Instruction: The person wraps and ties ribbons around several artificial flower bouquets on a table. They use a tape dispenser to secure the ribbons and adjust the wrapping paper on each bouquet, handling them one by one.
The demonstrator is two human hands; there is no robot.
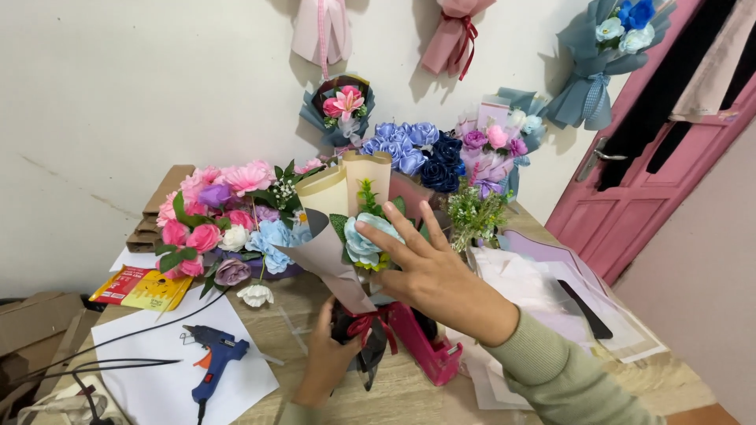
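My left hand (327, 358) has its grip clamped round the ribbon-tied stem of the small bouquet (346, 252) to keep it upright above the table (409, 393) near its front edge, while my right hand (429, 271), fingers spread apart, touches the pale blue flower (364, 240) in front, steadying it.

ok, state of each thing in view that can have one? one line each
left hand: closed around the small bouquet's stem
right hand: open, fingers spread, touching the blue flower
small bouquet: upright, wrapped, red ribbon tied at the stem
blue flower: sits in the wrap, in bloom
glue gun: lying on white paper, corded, not held
pink door: shut or ajar, cannot tell
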